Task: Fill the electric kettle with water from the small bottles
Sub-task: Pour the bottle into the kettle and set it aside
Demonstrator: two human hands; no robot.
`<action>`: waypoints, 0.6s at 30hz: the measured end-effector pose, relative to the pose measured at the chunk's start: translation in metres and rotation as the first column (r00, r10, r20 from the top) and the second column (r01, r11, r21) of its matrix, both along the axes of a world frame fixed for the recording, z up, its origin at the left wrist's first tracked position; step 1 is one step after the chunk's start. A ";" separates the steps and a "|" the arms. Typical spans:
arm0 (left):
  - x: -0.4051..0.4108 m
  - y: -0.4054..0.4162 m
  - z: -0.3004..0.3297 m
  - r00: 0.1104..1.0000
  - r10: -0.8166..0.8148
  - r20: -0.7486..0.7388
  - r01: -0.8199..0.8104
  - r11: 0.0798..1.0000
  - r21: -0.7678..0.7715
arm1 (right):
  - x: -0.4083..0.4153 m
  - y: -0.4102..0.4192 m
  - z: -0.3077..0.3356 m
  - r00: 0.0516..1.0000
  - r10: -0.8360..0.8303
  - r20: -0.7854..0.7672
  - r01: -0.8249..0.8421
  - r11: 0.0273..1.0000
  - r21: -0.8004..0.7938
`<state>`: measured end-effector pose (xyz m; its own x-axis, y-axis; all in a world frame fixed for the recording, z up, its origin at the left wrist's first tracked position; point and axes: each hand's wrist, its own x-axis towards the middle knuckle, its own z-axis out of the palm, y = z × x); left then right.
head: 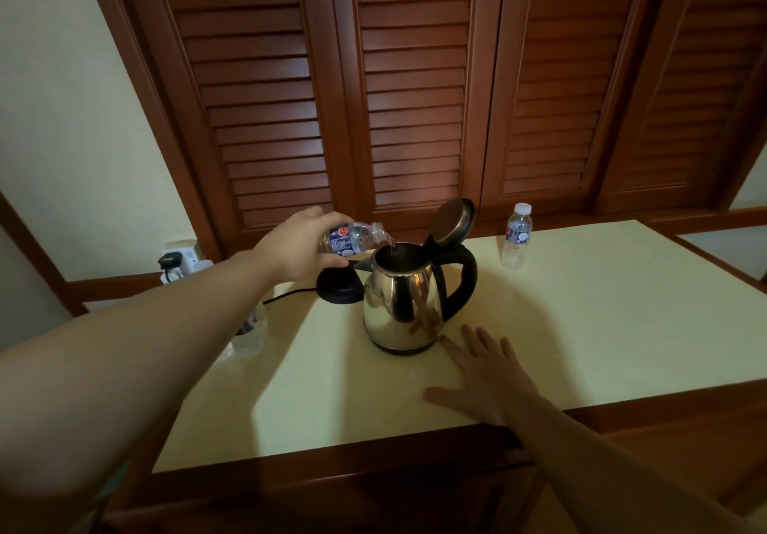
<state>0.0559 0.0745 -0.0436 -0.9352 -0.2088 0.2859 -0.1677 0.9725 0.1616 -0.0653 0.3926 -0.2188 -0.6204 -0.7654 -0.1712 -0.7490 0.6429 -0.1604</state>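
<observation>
A shiny steel electric kettle (400, 309) with a black handle stands on the pale table top, its lid (451, 221) flipped up. My left hand (299, 248) grips a small clear water bottle (356, 238) tipped on its side, mouth over the kettle's opening, and a thin stream of water runs in. My right hand (487, 371) lies flat on the table, fingers spread, just right of the kettle's base. A second small bottle (516, 236) with a white cap stands upright at the back right.
The black kettle base (339, 286) sits left of the kettle, its cord running to a wall socket (182, 260). Another clear bottle (250, 334) stands partly hidden under my left forearm. Wooden louvred doors (415, 89) rise behind the table (602, 326).
</observation>
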 end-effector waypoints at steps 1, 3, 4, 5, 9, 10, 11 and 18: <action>0.000 -0.002 0.003 1.000 -0.006 0.009 0.007 1.000 -0.017 | 0.000 0.000 0.000 1.000 -0.002 0.001 0.002 1.000 -0.002; 0.000 -0.005 0.010 0.999 -0.019 0.029 0.020 0.999 -0.048 | 0.000 0.000 0.000 1.000 -0.002 -0.003 0.002 1.000 -0.002; 0.000 -0.006 0.013 0.999 -0.027 0.040 0.030 0.998 -0.062 | 0.000 0.000 0.000 1.000 -0.002 -0.006 0.002 1.000 0.000; 0.000 -0.007 0.016 0.998 -0.037 0.050 0.041 0.996 -0.080 | 0.000 0.000 0.000 1.000 -0.002 -0.008 0.002 1.000 0.000; 0.000 -0.011 0.024 0.995 -0.054 0.081 0.063 0.990 -0.124 | 0.000 -0.001 -0.001 1.000 -0.012 -0.004 0.012 1.000 -0.009; 0.000 -0.011 0.026 0.995 -0.052 0.084 0.063 0.990 -0.124 | 0.000 -0.001 -0.001 1.000 -0.012 -0.001 0.012 1.000 -0.011; 0.000 -0.011 0.028 0.995 -0.050 0.090 0.061 0.990 -0.125 | 0.000 0.000 0.000 1.000 -0.012 0.002 0.012 1.000 -0.014; -0.001 -0.007 0.039 0.991 -0.053 0.124 0.073 0.984 -0.162 | 0.002 0.002 0.003 1.000 -0.003 0.004 0.003 1.000 -0.027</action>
